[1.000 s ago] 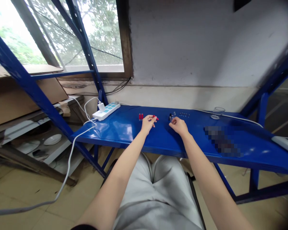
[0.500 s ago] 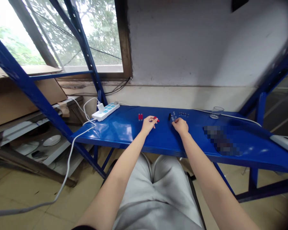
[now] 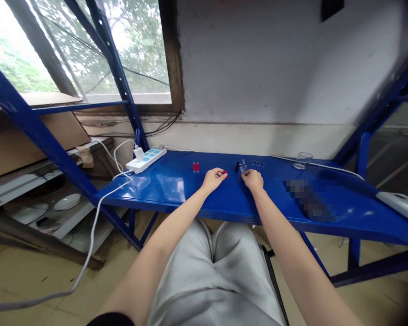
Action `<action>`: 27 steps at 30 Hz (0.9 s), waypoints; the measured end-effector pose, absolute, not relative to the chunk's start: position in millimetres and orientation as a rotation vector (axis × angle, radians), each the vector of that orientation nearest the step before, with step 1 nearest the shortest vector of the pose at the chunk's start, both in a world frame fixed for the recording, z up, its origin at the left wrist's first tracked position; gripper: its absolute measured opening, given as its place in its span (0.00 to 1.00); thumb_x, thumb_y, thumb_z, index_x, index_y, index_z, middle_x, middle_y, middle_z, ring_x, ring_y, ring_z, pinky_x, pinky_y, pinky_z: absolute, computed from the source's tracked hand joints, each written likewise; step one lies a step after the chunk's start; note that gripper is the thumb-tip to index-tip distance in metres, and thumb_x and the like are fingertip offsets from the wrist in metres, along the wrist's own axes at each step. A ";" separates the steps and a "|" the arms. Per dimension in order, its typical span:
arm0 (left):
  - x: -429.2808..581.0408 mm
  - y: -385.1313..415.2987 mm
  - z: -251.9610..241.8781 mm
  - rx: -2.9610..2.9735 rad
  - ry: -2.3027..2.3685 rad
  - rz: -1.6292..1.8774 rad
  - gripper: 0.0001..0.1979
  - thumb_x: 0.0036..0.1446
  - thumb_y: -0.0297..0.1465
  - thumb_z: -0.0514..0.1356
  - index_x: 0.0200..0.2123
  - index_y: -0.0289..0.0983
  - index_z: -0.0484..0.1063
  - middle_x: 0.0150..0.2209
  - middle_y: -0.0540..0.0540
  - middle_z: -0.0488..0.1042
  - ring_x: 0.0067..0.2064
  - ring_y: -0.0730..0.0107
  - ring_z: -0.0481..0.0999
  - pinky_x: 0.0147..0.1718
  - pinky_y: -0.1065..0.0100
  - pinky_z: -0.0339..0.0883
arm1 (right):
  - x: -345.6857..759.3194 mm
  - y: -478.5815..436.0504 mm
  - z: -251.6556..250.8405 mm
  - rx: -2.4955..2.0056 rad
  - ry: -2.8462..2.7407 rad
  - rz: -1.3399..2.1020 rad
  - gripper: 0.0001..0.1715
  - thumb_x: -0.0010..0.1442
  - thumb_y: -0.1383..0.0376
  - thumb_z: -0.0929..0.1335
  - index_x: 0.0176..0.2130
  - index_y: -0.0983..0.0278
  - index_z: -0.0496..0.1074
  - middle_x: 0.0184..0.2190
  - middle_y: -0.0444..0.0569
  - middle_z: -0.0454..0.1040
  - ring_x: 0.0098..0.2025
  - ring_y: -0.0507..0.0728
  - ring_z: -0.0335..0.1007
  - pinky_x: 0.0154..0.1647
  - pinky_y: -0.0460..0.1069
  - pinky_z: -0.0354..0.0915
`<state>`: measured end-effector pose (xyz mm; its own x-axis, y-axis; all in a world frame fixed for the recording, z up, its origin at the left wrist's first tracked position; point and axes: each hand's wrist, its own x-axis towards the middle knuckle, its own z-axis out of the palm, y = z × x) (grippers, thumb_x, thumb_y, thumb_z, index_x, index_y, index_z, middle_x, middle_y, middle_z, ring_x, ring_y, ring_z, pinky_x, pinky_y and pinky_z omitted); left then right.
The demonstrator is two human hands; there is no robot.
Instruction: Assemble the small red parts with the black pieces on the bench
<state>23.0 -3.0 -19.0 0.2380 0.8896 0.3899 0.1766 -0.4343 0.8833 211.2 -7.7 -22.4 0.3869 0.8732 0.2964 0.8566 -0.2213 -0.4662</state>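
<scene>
My left hand [image 3: 214, 180] is over the blue table with its fingers closed on a small red cylinder [image 3: 225, 174], partly covered by the fingertips. To its left, two small red cylinders with pale lower ends [image 3: 196, 167] stand side by side. My right hand [image 3: 253, 180] is lowered to the tabletop, thumb and finger pinched at a group of small clear pieces [image 3: 243, 163]. One clear piece seems to be between those fingertips, though it is mostly hidden. Just left of the group is a small black cylinder [image 3: 237, 166]. Several tiny pieces [image 3: 257, 163] lie in rows behind my right hand.
A white power strip [image 3: 147, 160] with a plug and cable sits at the table's left end. Toward the right are a clear glass cup [image 3: 302, 160], a blurred-out dark object [image 3: 309, 200] and a white device [image 3: 401, 206]. Blue rack posts [image 3: 362, 154] frame the table [image 3: 170, 192].
My left hand has turned and its fingers have extended to the right, with the red cylinder now more upright. My right hand stays by the clear pieces. The whole view has shifted slightly.
</scene>
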 end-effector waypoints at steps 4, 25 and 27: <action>34.8 5.1 -16.4 1.993 1.077 1.166 0.09 0.46 0.33 0.62 0.30 0.34 0.74 0.25 0.47 0.73 0.25 0.75 0.67 0.27 0.72 0.61 | 213.0 -5.6 -26.1 -2.056 -1.475 -0.005 0.08 0.49 0.61 0.67 0.28 0.62 0.75 0.27 0.52 0.76 0.31 0.58 0.72 0.27 0.47 0.61; 90.0 24.0 -9.5 2.137 1.546 0.889 0.08 0.48 0.36 0.61 0.30 0.38 0.76 0.33 0.46 0.76 0.39 0.65 0.73 0.40 0.67 0.62 | 207.9 -16.5 -15.0 -2.138 -1.481 0.126 0.12 0.54 0.59 0.64 0.35 0.61 0.74 0.36 0.52 0.76 0.42 0.60 0.71 0.40 0.50 0.62; 90.0 24.2 -10.7 2.174 1.575 0.847 0.08 0.47 0.36 0.62 0.29 0.39 0.75 0.34 0.46 0.76 0.40 0.64 0.73 0.42 0.65 0.61 | 207.7 -17.1 -14.4 -2.136 -1.478 0.127 0.12 0.54 0.59 0.65 0.35 0.61 0.74 0.36 0.53 0.76 0.42 0.60 0.71 0.40 0.50 0.62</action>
<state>90.0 24.2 -10.7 0.2143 0.9379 0.2730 0.7450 -0.3377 0.5753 207.7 -17.1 -14.4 0.3959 0.8920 0.2183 0.8417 -0.2574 -0.4745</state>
